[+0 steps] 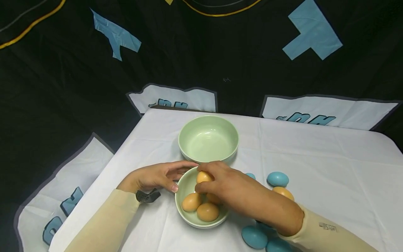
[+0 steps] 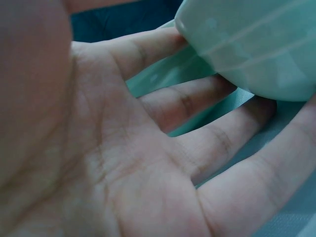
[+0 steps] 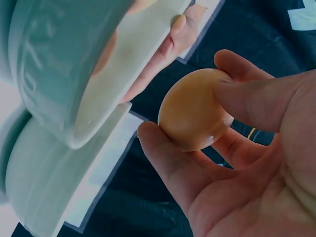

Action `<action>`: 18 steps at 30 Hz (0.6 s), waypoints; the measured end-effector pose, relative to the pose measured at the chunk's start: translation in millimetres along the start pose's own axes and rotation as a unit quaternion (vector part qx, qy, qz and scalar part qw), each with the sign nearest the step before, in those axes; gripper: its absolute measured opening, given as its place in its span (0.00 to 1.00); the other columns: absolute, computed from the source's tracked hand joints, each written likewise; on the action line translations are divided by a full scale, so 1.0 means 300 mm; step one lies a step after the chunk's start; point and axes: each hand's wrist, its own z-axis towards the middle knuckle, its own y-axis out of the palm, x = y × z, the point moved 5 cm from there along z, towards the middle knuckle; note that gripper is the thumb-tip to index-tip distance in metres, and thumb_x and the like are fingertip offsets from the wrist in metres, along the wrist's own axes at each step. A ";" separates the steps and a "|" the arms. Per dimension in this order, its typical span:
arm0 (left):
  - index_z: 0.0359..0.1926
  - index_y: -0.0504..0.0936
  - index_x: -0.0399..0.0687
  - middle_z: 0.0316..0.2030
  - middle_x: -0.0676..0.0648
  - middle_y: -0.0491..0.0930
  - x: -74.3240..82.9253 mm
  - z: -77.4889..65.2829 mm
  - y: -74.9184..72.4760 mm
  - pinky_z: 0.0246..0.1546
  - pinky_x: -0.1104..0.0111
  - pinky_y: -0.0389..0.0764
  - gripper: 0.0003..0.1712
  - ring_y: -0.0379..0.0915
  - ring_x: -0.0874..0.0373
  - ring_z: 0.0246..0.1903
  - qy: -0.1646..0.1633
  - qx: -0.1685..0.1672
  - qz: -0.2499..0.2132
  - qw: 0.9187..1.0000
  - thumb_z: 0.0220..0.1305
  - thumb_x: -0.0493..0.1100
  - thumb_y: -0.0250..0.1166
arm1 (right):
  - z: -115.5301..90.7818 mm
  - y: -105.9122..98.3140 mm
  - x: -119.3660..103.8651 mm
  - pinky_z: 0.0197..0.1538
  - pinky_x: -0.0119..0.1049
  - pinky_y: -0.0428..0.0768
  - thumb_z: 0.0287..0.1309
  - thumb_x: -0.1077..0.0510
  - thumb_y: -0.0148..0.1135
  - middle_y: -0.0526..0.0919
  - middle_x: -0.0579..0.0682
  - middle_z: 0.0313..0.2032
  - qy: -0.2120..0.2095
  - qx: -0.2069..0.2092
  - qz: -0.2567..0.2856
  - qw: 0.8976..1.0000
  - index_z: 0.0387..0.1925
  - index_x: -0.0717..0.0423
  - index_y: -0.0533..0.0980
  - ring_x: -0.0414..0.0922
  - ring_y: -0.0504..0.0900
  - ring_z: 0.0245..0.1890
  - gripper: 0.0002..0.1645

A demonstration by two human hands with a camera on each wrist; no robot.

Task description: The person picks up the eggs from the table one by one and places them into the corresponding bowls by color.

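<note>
Right hand (image 1: 220, 180) and left hand (image 1: 160, 176) are held over the table (image 1: 330, 168), a large green bowl (image 1: 207, 140) set just beyond them. By the left hand's extended fingers a smaller green bowl (image 1: 190, 183) is touched, with brown eggs (image 1: 207, 212) held in it below the right hand. Over it, another brown egg (image 1: 204, 177) is pinched between the right hand's thumb and fingers, and blue eggs (image 1: 277, 179) are scattered right of that hand.

Past the white tablecloth (image 1: 327, 154) I see a black fabric backdrop (image 1: 201, 52) with pale-blue angular shapes (image 1: 315, 29), curving yellow lines (image 1: 217, 15) and, lower down, blue-lettered white panels (image 1: 362, 112).
</note>
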 end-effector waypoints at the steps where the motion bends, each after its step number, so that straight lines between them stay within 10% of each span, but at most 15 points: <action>1: 0.82 0.58 0.57 0.79 0.44 0.63 0.001 0.000 0.000 0.68 0.57 0.78 0.52 0.67 0.45 0.75 0.001 0.000 0.001 1.000 0.61 0.38 0.73 | 0.003 0.006 -0.003 0.60 0.42 0.84 0.64 0.61 0.71 0.73 0.46 0.68 -0.005 -0.004 -0.004 1.000 0.55 0.33 0.84 0.46 0.73 0.67 0.23; 18: 0.82 0.59 0.55 0.80 0.45 0.62 0.005 -0.001 0.001 0.71 0.59 0.75 0.53 0.63 0.46 0.77 0.007 -0.001 0.004 1.000 0.60 0.39 0.75 | 0.039 0.108 -0.041 0.63 0.36 0.81 0.56 0.61 0.75 0.79 0.46 0.57 -0.077 -0.035 -0.102 0.991 0.51 0.31 0.85 0.44 0.80 0.57 0.24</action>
